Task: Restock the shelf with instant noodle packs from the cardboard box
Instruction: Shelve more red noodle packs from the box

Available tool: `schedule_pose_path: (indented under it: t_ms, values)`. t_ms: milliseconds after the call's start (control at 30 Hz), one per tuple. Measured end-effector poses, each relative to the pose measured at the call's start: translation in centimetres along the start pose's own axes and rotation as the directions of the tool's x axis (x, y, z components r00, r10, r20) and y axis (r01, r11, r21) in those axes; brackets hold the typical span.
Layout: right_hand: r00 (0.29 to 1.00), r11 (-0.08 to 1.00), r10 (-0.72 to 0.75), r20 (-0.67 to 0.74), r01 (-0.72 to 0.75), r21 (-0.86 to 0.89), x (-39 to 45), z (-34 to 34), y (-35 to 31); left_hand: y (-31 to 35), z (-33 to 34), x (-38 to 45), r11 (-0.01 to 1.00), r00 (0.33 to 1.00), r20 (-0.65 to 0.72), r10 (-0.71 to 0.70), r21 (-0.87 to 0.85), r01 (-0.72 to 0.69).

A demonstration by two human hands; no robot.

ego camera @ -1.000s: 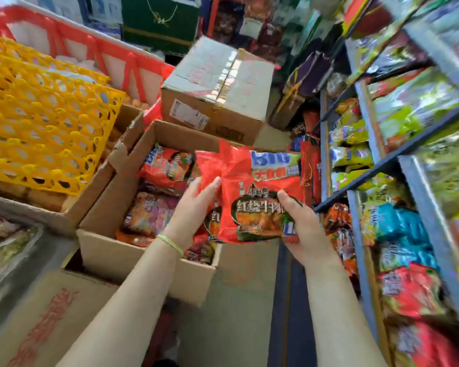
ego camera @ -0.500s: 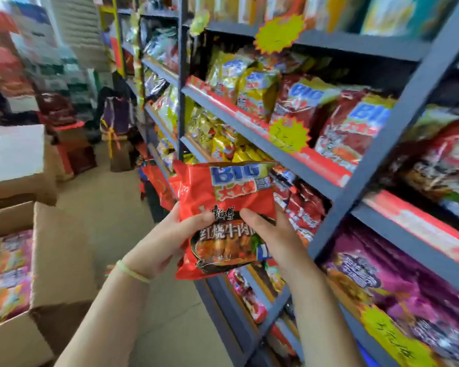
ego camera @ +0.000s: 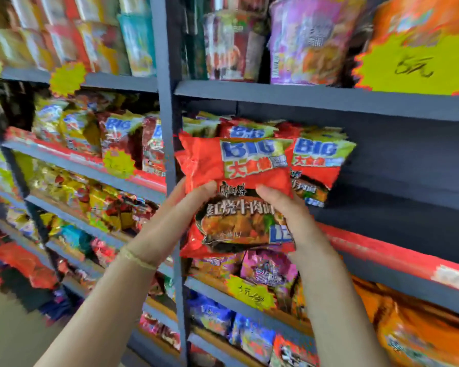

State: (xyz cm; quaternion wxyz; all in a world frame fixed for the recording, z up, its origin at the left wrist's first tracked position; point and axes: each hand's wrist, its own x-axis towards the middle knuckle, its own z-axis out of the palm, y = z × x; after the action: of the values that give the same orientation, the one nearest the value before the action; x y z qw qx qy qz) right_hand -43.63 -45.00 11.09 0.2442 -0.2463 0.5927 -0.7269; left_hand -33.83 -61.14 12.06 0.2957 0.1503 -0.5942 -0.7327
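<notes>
I hold a red instant noodle pack (ego camera: pixel 239 181) upright in front of the grey shelf (ego camera: pixel 329 99). My left hand (ego camera: pixel 175 215) grips its lower left edge, thumb on the front. Its lower right edge is gripped by my right hand (ego camera: pixel 289 213), thumb likewise on the front. Just behind the pack, matching red packs (ego camera: pixel 318 165) stand in a row on the middle shelf board. Dark open shelf space lies to their right. The cardboard box is out of view.
A grey upright post (ego camera: pixel 167 107) rises just left of the held pack. Cup noodles (ego camera: pixel 310 38) fill the shelf above, purple packs (ego camera: pixel 268 268) and orange packs (ego camera: pixel 419 327) the shelves below. Yellow price stars (ego camera: pixel 414 67) hang on the shelf edges. The floor (ego camera: pixel 11 327) shows at lower left.
I have turned from the cardboard box to face the shelf. Both hands carried the red pack up and right, level with the row of matching packs.
</notes>
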Motion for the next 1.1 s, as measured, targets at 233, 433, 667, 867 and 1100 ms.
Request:
schedule_pose_path:
  t_ms: [233,433,667,867,1100]
  values:
    - [0.963,0.996,-0.051,-0.265,0.068,0.056,5.3,-0.8,-2.9,0.3,-1.1,1.6,0.947,0.972,-0.026,0.235,0.229,-0.223]
    - [0.886,0.968,-0.248,-0.390,0.242,-0.066,9.7,1.7,-2.7,-2.3,-2.6,3.3,0.766,0.903,0.018,0.430,0.523,-0.375]
    - [0.947,0.848,-0.266,-0.177,0.143,-0.510,12.1,3.0,-1.7,-3.4,-2.4,5.9,0.297,0.832,0.382,0.402,0.806,-0.513]
    - [0.983,0.659,-0.161,-0.086,0.042,-0.751,12.2,1.8,-2.2,-4.1,-1.6,6.4,0.212,0.836,0.381,0.395,0.848,-0.486]
    - [0.993,0.626,-0.067,-0.102,-0.037,-0.779,11.4,2.2,-2.8,-4.9,0.1,7.5,0.122,0.733,0.429,0.528,0.816,-0.566]
